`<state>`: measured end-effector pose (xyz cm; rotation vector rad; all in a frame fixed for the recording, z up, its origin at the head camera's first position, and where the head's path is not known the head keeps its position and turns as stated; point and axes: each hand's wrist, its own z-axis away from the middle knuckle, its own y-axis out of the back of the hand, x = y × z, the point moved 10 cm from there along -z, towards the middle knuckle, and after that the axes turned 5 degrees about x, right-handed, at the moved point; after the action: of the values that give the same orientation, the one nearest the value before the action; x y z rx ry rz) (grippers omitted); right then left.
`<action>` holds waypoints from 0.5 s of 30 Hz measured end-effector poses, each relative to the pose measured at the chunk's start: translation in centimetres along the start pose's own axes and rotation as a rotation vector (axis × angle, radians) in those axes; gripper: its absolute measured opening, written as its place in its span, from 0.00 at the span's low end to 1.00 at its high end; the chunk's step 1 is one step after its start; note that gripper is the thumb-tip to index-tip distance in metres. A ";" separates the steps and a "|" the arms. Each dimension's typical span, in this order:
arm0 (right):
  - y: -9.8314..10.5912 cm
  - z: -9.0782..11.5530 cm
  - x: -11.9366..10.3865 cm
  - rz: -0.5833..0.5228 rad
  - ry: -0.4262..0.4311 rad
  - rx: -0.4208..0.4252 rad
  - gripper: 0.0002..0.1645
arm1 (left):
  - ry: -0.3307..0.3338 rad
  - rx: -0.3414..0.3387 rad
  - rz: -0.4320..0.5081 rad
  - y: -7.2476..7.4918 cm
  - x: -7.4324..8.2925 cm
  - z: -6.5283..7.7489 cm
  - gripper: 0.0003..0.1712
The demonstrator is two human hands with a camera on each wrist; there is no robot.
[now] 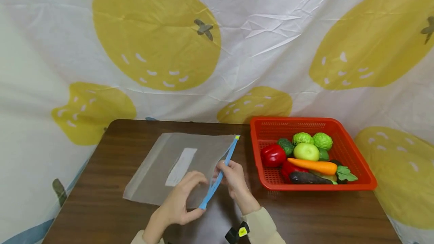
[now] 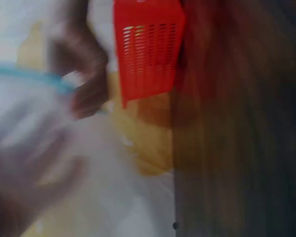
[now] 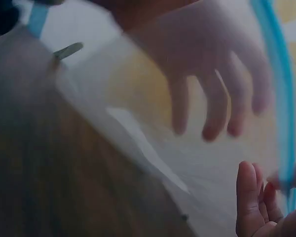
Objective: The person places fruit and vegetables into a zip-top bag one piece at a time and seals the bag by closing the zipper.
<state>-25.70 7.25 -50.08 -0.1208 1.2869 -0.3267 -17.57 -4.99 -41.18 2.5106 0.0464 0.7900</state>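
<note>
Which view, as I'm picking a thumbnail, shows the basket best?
The head view: the whole basket is clearly in frame. The left wrist view shows part, cut off at the top; the right wrist view shows none.

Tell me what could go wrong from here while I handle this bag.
The right grip pinches the blue strip of the clear bag while the left grip curves loosely, so the bag might slip or swing if that pinch eases. The red basket stands close by the right grip; a sideways move could bump it. The carrot lies over a red item inside, and might roll if jolted.
</note>
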 end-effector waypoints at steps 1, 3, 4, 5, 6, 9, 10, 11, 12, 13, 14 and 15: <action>0.3 0.2 0.6 0.020 -0.006 0.001 0.07 | 0.052 -0.070 0.006 -0.7 -0.5 0.2 0.26; 0.8 0.5 1.7 0.065 -0.015 0.002 0.07 | 0.160 -0.181 0.042 -1.9 -1.4 0.5 0.27; 1.0 0.6 2.2 0.083 -0.018 0.001 0.07 | 0.208 -0.211 0.051 -2.3 -1.8 0.5 0.27; 1.1 0.8 2.6 0.095 -0.019 -0.003 0.06 | 0.260 -0.224 0.054 -2.7 -2.2 0.6 0.25; 1.2 1.0 3.0 0.104 -0.016 -0.008 0.06 | 0.318 -0.223 0.053 -3.0 -2.8 0.5 0.23; 1.5 1.4 3.7 0.105 0.007 -0.011 0.06 | 0.467 -0.151 -0.016 -3.5 -4.6 0.1 0.14; 1.5 1.6 3.9 0.105 0.013 -0.011 0.06 | 0.488 -0.124 -0.064 -3.5 -5.0 -0.1 0.12; 1.4 1.7 4.1 0.098 0.017 -0.018 0.06 | 0.505 -0.101 -0.108 -3.6 -5.3 -0.3 0.10; 1.4 1.8 4.2 0.086 0.018 -0.025 0.05 | 0.511 -0.077 -0.148 -3.5 -5.5 -0.5 0.09; 1.4 1.8 4.4 0.078 0.015 -0.029 0.05 | 0.504 -0.063 -0.192 -3.5 -5.6 -0.7 0.08; 1.4 1.9 4.5 0.072 0.013 -0.032 0.04 | 0.490 -0.052 -0.228 -3.5 -5.5 -0.9 0.08; 1.4 1.9 4.6 0.064 0.009 -0.036 0.03 | 0.479 -0.044 -0.260 -3.4 -5.5 -1.1 0.08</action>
<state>-22.48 6.98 -54.18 -0.1079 1.3033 -0.2497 -22.33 -2.47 -44.91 2.1604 0.5004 1.2399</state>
